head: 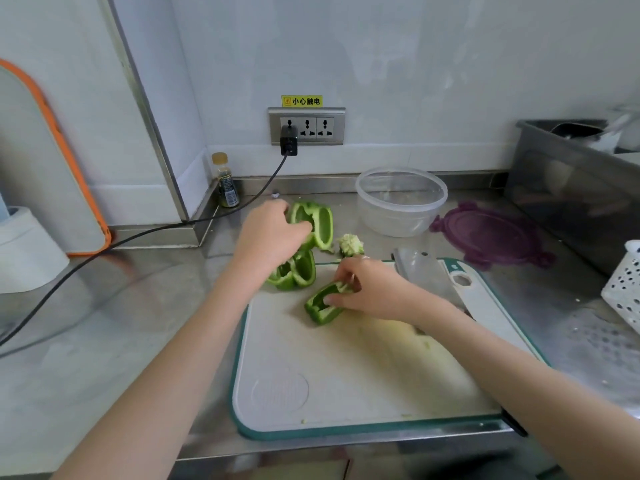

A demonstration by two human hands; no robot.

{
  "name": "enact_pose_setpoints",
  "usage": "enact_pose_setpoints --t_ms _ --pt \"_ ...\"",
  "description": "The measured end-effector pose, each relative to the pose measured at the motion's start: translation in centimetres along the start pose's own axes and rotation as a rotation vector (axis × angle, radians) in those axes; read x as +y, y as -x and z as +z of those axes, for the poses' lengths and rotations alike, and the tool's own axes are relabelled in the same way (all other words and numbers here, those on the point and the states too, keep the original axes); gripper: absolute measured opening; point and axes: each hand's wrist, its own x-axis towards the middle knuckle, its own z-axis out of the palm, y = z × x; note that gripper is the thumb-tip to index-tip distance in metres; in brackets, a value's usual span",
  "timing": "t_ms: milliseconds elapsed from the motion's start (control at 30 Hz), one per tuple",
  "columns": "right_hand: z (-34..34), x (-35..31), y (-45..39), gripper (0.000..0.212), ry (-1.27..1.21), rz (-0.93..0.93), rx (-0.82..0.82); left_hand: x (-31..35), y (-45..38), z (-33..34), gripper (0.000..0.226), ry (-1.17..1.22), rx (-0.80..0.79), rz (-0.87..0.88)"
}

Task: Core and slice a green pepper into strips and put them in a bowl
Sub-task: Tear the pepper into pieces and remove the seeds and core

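Note:
A white cutting board [346, 375] with a teal rim lies on the steel counter. My left hand [268, 233] holds a large green pepper piece [320, 221] above the counter, behind the board. Below it, two more pepper pieces [294, 271] rest at the board's far left corner. My right hand [374, 289] grips a smaller pepper piece [320, 304] on the board, fingers at its inner edge. The pale seed core [350, 244] lies on the counter behind the board. A clear plastic bowl [401, 202] stands farther back, with nothing visible in it.
A cleaver [420, 271] rests on the board's far right corner. A purple lid [491, 233] lies right of the bowl, a steel sink [571, 181] beyond. A white perforated basket [625, 289] stands at right. A black cable [138, 233] crosses the counter, near a small bottle [225, 181].

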Motion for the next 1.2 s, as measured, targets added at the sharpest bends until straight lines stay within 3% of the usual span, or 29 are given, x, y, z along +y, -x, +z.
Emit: enact_pose_setpoints --t_ms 67,133,167,233,300,333,400,500,600,733,800,933,1033,1100,1200 --pt "-0.3 0.1 -0.1 0.042 0.000 0.030 -0.039 0.0 0.5 -0.3 0.007 0.072 -0.106 -0.068" --pt "-1.6 0.5 -0.4 0.033 -0.165 0.070 0.013 -0.3 0.7 -0.1 0.007 0.148 -0.120 -0.125" --pt "-2.8 0.6 -0.8 0.029 -0.305 0.110 0.104 -0.6 0.8 0.2 0.015 0.194 -0.102 -0.146" --pt "-5.3 0.9 -1.6 0.037 -0.500 0.143 0.460 -1.2 0.8 1.0 0.023 0.319 -0.029 -0.157" --pt "-6.6 1.2 -2.7 0.052 -0.440 0.028 0.805 -1.2 0.8 1.3 0.019 0.323 0.076 -0.090" --pt "-6.6 1.1 -3.3 0.052 -0.314 -0.051 0.832 -1.2 0.8 1.5 0.017 0.214 0.119 -0.007" --pt "-5.5 1.3 -4.4 0.047 -0.107 -0.154 0.682 -1.2 1.2 2.2 0.019 -0.139 0.128 0.231" --pt "-4.5 2.3 -5.4 0.049 -0.229 -0.165 0.663 -1.3 1.9 3.9 0.021 -0.503 -0.053 0.494" --pt "-4.0 2.8 -5.9 0.053 -0.202 -0.219 0.621 -0.6 1.6 4.7 0.029 -0.597 -0.173 0.505" --pt "-4.1 2.5 -5.6 0.063 -0.251 -0.218 0.705 -0.4 0.1 4.7 0.039 -0.591 -0.188 0.449" --pt "-4.2 2.2 -5.3 0.066 -0.269 -0.279 0.683 -0.7 -0.4 4.6 0.039 -0.508 -0.191 0.438" --pt "-4.4 2.0 -4.5 0.070 -0.341 -0.280 0.574 -1.5 -1.6 3.9 0.046 -0.179 -0.486 0.267" --pt "-4.8 1.8 -4.1 0.067 -0.636 -0.187 0.467 -0.3 -2.6 3.1 0.022 -0.124 -0.340 0.192" --pt "-4.9 1.4 -3.9 0.067 -0.776 -0.196 0.436 1.4 -2.7 2.9 0.035 0.133 -0.299 0.089" --pt "-4.9 1.0 -3.7 0.065 -0.815 -0.227 0.351 3.3 -2.9 3.8 0.052 0.590 -0.401 -0.103"
